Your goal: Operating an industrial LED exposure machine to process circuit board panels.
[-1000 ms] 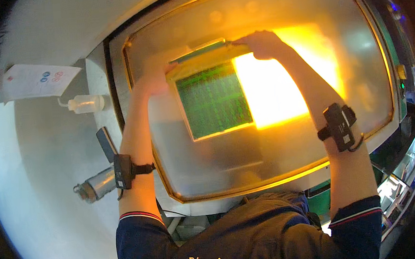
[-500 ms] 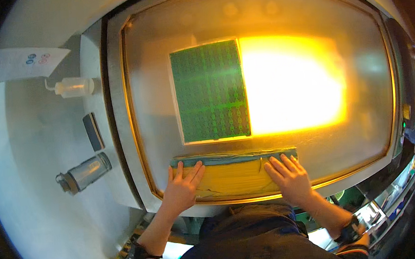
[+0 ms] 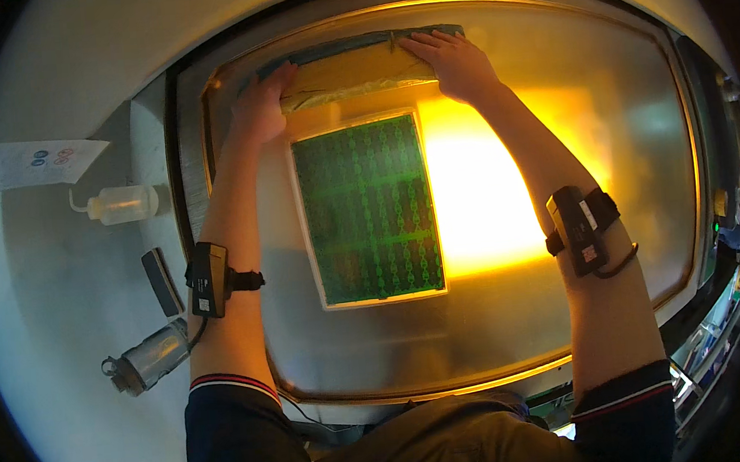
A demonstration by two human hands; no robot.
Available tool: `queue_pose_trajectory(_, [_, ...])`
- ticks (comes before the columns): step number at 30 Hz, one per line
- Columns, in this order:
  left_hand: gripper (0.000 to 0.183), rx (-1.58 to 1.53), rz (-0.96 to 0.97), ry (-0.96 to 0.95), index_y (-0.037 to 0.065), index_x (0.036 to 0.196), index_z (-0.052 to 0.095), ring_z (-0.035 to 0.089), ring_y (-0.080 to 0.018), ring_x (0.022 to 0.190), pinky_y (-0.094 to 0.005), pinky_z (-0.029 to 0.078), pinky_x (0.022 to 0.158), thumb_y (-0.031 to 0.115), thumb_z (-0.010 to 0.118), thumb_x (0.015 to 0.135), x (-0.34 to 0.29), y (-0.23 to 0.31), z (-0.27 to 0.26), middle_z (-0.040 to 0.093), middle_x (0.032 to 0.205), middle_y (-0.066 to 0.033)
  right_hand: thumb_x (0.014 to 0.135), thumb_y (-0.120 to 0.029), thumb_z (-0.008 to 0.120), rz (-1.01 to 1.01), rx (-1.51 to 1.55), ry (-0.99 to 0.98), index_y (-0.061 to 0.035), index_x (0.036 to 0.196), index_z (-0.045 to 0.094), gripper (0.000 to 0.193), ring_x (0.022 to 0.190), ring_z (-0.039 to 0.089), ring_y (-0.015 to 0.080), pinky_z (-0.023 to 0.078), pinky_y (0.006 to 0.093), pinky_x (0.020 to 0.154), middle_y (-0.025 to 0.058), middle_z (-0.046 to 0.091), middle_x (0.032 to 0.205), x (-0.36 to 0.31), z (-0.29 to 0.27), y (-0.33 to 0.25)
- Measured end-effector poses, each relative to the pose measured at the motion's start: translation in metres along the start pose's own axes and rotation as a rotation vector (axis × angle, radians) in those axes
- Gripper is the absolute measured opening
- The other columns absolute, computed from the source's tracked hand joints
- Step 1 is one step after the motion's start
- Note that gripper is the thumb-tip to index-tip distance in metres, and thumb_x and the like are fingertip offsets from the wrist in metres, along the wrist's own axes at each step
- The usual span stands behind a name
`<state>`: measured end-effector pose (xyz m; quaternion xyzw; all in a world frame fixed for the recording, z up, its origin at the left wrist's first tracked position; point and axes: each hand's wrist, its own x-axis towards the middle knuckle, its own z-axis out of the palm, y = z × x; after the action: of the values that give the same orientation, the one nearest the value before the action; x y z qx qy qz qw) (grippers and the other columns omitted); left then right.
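Observation:
A long yellow pad, wrinkled like cloth and with a blue strip along its far edge, is the wide yellow pad [image 3: 358, 67] at the far side of the metal-framed surface [image 3: 513, 320]. My left hand [image 3: 260, 106] lies on its left end, fingers reaching forward and partly in shade. On the right end, my right hand [image 3: 454, 64] rests with fingers stretched flat over the top. Nearer me lies a green patterned panel [image 3: 368, 210] with a pale border, slightly tilted. Both forearms reach past its sides.
Bright yellow-white light glows on the surface [image 3: 479, 198] right of the panel. On the left ledge are a squeeze bottle [image 3: 124, 204], a dark phone-like slab [image 3: 162, 281] and a drinking bottle [image 3: 149, 356]. A printed sheet [image 3: 35, 162] is farther left.
Both hands have moved the yellow pad from the near edge to the far edge, beyond the green panel. My arms are now stretched out over the surface. The view has shifted a little.

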<state>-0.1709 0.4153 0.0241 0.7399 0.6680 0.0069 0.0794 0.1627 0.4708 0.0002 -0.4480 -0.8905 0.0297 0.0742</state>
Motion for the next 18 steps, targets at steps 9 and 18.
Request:
queue_pose_trajectory(9, [0.063,0.022,0.028,-0.076,0.015,0.14,0.042,0.038,-0.0393,0.131,-0.0465,0.035,0.107,0.006,0.06,0.08,-0.102,0.047,-0.002,0.044,0.143,-0.0077,0.073,-0.005,0.061,-0.093,-0.122,0.04,-0.0202,0.131,0.049,0.061,0.111,0.052,0.0274,0.041,0.05,0.093,0.0047,0.055,0.125,-0.107,-0.023,-0.035])
queue_pose_trajectory(18, [0.083,-0.039,0.072,-0.523,0.015,0.137,0.045,0.046,-0.0352,0.126,-0.0457,0.043,0.101,0.0,0.071,0.06,-0.398,0.234,-0.045,0.05,0.139,-0.0029,0.082,-0.021,0.061,-0.085,0.203,-0.248,-0.0184,0.138,0.042,0.06,0.118,0.053,0.0329,0.043,0.0496,0.098,0.0102,0.051,0.133,-0.437,-0.13,-0.124])
